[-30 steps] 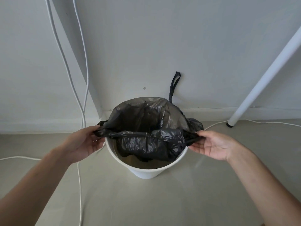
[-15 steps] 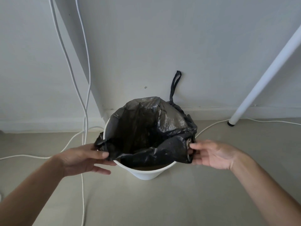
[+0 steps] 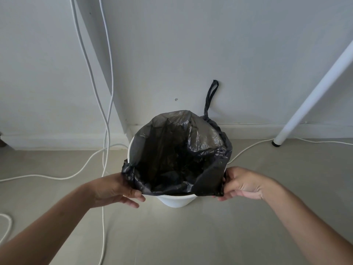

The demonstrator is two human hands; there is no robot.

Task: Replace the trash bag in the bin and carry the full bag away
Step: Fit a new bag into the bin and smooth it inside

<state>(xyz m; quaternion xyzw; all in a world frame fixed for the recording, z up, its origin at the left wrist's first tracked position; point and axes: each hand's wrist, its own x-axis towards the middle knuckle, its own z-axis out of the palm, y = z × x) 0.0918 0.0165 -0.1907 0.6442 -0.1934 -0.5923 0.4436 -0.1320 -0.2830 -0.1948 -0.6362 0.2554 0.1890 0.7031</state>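
A black trash bag (image 3: 177,150) lines a white round bin (image 3: 174,201) that stands on the floor against the wall. The bag's mouth is spread open over the rim, and a drawstring loop (image 3: 211,96) sticks up at the back against the wall. My left hand (image 3: 114,190) grips the bag's edge at the bin's near left side. My right hand (image 3: 242,183) pinches the bag's edge at the near right side. The near edge of the bag hangs over the front rim, hiding most of it. No full bag is in view.
White cables (image 3: 103,92) hang down the wall on the left and trail across the beige floor (image 3: 191,236). A white table leg (image 3: 313,96) slants down to the floor at the right. A wall corner juts out behind the bin's left side.
Both hands have pulled the bag's near edge down and toward me, over the front rim of the bin. The bag's mouth now lies wider open.
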